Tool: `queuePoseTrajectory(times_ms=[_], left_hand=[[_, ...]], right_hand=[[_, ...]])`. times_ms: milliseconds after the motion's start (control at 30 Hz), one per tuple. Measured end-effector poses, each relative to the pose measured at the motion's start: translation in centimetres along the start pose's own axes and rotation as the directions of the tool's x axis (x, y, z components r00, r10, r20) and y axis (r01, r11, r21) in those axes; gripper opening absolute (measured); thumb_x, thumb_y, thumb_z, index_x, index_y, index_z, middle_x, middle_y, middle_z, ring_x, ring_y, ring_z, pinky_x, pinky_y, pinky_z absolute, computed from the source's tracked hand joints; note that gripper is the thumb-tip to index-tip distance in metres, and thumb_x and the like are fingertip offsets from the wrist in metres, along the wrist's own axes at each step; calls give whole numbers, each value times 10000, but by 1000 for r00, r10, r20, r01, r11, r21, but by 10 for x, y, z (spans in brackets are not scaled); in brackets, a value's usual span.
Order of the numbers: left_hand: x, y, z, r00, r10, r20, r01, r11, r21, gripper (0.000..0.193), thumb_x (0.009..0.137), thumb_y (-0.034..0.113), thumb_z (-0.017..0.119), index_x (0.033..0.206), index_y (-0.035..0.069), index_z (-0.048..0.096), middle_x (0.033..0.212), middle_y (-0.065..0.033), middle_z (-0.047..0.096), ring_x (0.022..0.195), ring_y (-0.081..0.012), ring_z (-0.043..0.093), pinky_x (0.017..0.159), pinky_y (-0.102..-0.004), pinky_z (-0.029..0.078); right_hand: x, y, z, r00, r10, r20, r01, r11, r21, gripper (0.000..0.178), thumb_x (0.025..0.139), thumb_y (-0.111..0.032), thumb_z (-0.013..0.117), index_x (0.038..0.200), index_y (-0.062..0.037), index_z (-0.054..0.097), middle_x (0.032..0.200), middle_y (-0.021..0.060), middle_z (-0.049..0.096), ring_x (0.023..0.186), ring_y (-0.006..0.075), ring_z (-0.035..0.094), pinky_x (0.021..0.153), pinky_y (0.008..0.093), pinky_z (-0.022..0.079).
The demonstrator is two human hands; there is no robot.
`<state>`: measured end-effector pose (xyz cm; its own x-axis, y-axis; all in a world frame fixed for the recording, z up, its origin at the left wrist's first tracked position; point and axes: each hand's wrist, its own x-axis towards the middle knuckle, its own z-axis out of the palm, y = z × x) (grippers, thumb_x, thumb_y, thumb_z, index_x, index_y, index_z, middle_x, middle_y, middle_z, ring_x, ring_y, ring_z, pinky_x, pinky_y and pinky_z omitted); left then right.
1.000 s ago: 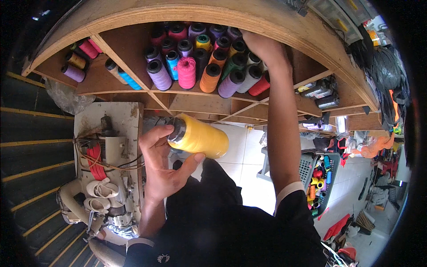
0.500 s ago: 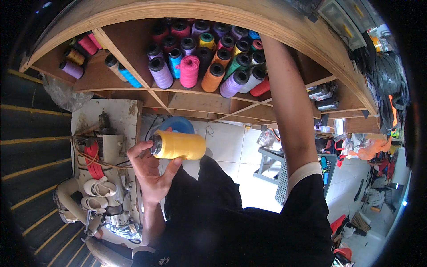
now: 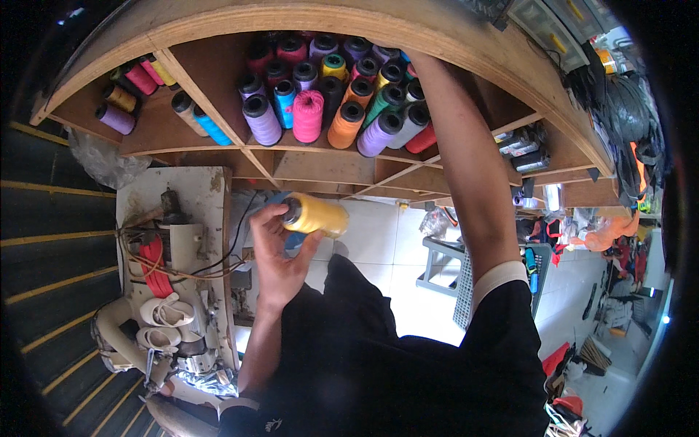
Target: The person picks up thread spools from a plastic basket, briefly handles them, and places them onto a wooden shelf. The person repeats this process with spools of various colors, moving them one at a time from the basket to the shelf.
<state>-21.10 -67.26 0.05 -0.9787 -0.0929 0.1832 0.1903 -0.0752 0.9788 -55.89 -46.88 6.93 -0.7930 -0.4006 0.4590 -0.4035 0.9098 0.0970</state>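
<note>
My left hand (image 3: 280, 262) is closed on a yellow thread spool (image 3: 325, 218) with a dark end, held tilted below the shelf front. Its fingers wrap the dark end, and the thumb lies along the yellow thread. My right forearm (image 3: 473, 160) reaches up over the right side of the middle compartment. Behind the shelf's curved wooden edge (image 3: 306, 16) my right hand is hidden. Several upright spools crowd that compartment, among them a pink spool (image 3: 308, 116), an orange spool (image 3: 346, 125), a lilac spool (image 3: 380, 134) and a red spool (image 3: 422, 138).
A wooden divider (image 3: 200, 95) separates the left compartment, where a blue spool (image 3: 212, 128) and others stand. At left, a sewing machine (image 3: 178, 251) sits on a worn white board. A grey plastic rack (image 3: 441, 264) stands on the tiled floor. Dark bundles (image 3: 630, 109) hang at right.
My left hand has carried the yellow spool up and to the right, tilting it. My right arm has shifted slightly left, its hand still hidden behind the shelf edge.
</note>
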Motion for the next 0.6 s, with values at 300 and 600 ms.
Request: queuePoseTrajectory(times_ms=[300, 600], left_hand=[[23, -26, 31, 995, -22, 98, 17, 999, 50, 544, 791, -100, 661, 1198, 46, 332, 1135, -128, 524, 1055, -209, 573, 914, -346, 483], [41, -35, 55, 995, -63, 83, 54, 992, 113, 523, 784, -70, 681, 1184, 37, 361, 1132, -161, 568, 1071, -219, 588, 905, -350, 493]], right_hand=[[4, -5, 2, 1000, 21, 2, -21, 1000, 8, 436, 835, -76, 666, 1227, -13, 484, 1146, 207, 573, 1058, 275, 583, 874, 382, 509], [3, 9, -20, 989, 120, -83, -111, 988, 103, 453, 833, -69, 666, 1235, -9, 468, 1151, 206, 566, 1059, 280, 581, 884, 385, 507]])
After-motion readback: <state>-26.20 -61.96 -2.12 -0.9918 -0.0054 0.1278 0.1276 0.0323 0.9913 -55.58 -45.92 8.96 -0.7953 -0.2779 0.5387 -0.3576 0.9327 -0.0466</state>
